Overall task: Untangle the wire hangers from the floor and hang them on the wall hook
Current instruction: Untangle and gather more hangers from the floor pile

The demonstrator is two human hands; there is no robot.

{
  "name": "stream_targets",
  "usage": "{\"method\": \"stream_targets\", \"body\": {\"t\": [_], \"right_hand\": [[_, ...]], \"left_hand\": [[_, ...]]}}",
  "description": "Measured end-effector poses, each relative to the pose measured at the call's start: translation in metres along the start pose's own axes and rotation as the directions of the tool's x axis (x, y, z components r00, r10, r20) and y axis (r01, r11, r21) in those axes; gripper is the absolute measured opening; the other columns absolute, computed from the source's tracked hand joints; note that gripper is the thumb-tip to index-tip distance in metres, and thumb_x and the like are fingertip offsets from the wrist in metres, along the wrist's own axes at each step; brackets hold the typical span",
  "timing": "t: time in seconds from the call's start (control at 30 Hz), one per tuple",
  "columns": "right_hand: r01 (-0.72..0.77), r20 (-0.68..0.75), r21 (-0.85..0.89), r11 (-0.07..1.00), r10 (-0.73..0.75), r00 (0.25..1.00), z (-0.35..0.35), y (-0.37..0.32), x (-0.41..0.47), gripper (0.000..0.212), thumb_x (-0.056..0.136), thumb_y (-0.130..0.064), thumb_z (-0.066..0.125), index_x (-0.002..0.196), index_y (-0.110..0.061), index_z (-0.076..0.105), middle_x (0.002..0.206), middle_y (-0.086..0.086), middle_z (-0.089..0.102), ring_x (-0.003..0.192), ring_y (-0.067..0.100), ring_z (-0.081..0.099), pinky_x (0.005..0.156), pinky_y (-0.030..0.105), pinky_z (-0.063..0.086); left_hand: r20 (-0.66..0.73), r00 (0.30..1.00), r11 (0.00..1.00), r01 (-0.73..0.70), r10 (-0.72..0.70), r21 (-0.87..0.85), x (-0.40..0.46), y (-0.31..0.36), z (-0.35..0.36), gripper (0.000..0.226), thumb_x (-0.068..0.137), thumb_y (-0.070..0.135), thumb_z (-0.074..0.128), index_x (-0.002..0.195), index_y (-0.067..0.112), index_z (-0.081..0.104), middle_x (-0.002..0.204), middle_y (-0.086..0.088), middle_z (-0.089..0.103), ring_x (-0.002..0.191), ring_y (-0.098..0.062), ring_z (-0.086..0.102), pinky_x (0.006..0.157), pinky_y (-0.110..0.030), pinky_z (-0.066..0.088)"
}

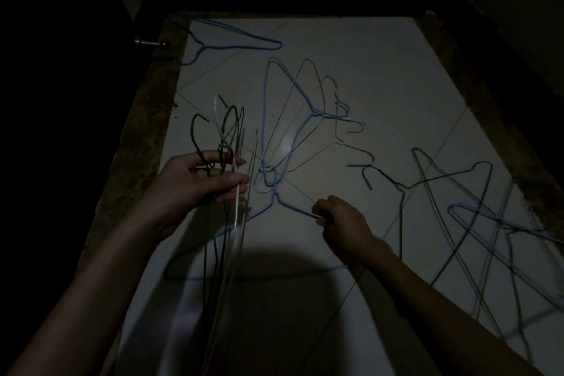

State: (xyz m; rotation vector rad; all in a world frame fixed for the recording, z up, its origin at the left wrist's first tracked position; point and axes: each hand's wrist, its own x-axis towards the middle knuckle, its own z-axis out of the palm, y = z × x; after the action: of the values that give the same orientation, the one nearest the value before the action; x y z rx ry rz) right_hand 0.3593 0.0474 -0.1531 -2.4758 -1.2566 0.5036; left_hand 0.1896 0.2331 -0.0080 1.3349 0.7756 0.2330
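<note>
My left hand (201,180) grips a bunch of several wire hangers (229,131) by their necks, hooks pointing up, bodies hanging down past my forearm. My right hand (341,220) pinches the shoulder wire of a purple-blue hanger (274,198) that lies on the pale tiled floor (381,76). Its hook end runs into a tangle of light blue and grey hangers (308,113) in the middle of the floor. A dark hanger (396,183) and more crossed hangers (494,223) lie to the right. No wall hook is visible.
A lone blue hanger (232,40) lies at the far left of the floor. A brown stone border (143,137) edges the tiles on the left. A metal door handle (149,43) sticks out at the dark left wall. The scene is very dim.
</note>
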Motion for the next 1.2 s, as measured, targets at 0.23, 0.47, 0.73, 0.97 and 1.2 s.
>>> {"method": "stream_targets", "body": {"t": [0.23, 0.47, 0.73, 0.97, 1.2], "right_hand": [[-0.068, 0.071, 0.167, 0.984, 0.057, 0.996, -0.003, -0.001, -0.014, 0.009, 0.085, -0.011, 0.06, 0.093, -0.013, 0.06, 0.088, 0.003, 0.051, 0.085, 0.025, 0.053, 0.072, 0.034, 0.04], [-0.033, 0.148, 0.235, 0.972, -0.003, 0.989, -0.028, -0.006, -0.021, 0.006, 0.08, -0.01, 0.065, 0.083, -0.015, 0.063, 0.078, -0.002, 0.048, 0.079, 0.022, 0.052, 0.067, 0.027, 0.038], [-0.037, 0.148, 0.386, 0.922, -0.022, 0.989, -0.06, -0.028, -0.029, 0.01, 0.084, 0.002, 0.058, 0.083, -0.007, 0.064, 0.076, -0.004, 0.049, 0.067, 0.014, 0.052, 0.056, 0.024, 0.049], [-0.109, 0.033, 0.612, 0.784, 0.112, 0.993, -0.096, -0.041, -0.031, 0.008, 0.087, 0.004, 0.054, 0.084, 0.0, 0.059, 0.064, 0.005, 0.051, 0.056, 0.014, 0.049, 0.044, 0.014, 0.043], [-0.117, 0.005, 0.816, 0.566, 0.196, 0.981, -0.115, -0.067, -0.029, 0.012, 0.087, 0.004, 0.055, 0.078, -0.005, 0.057, 0.067, 0.004, 0.048, 0.063, 0.015, 0.05, 0.053, 0.023, 0.052]], "left_hand": [[-0.029, 0.999, 0.997, -0.03, 0.032, 0.065, -0.001, 0.004, -0.005, 0.022, 0.083, -0.001, 0.059, 0.095, 0.016, 0.066, 0.076, -0.004, 0.074, 0.072, -0.013, 0.071, 0.059, -0.016, 0.054], [-0.034, 0.998, 0.996, -0.045, 0.047, 0.072, -0.004, 0.009, -0.01, 0.019, 0.085, 0.0, 0.058, 0.093, 0.017, 0.065, 0.076, -0.003, 0.074, 0.077, -0.016, 0.072, 0.071, -0.024, 0.058], [-0.057, 0.996, 0.997, -0.07, 0.073, 0.044, -0.012, 0.016, -0.009, 0.017, 0.084, -0.001, 0.058, 0.092, 0.014, 0.064, 0.075, -0.003, 0.074, 0.073, -0.015, 0.072, 0.064, -0.02, 0.057], [-0.056, 0.995, 0.997, -0.077, 0.078, 0.018, -0.015, 0.016, -0.007, 0.018, 0.085, -0.001, 0.058, 0.093, 0.014, 0.064, 0.076, -0.003, 0.074, 0.073, -0.014, 0.072, 0.061, -0.018, 0.055], [-0.094, 0.99, 0.993, -0.112, 0.108, -0.041, -0.011, 0.016, 0.001, 0.017, 0.085, -0.002, 0.058, 0.09, 0.013, 0.064, 0.071, -0.003, 0.073, 0.071, -0.013, 0.071, 0.062, -0.018, 0.055]]}}
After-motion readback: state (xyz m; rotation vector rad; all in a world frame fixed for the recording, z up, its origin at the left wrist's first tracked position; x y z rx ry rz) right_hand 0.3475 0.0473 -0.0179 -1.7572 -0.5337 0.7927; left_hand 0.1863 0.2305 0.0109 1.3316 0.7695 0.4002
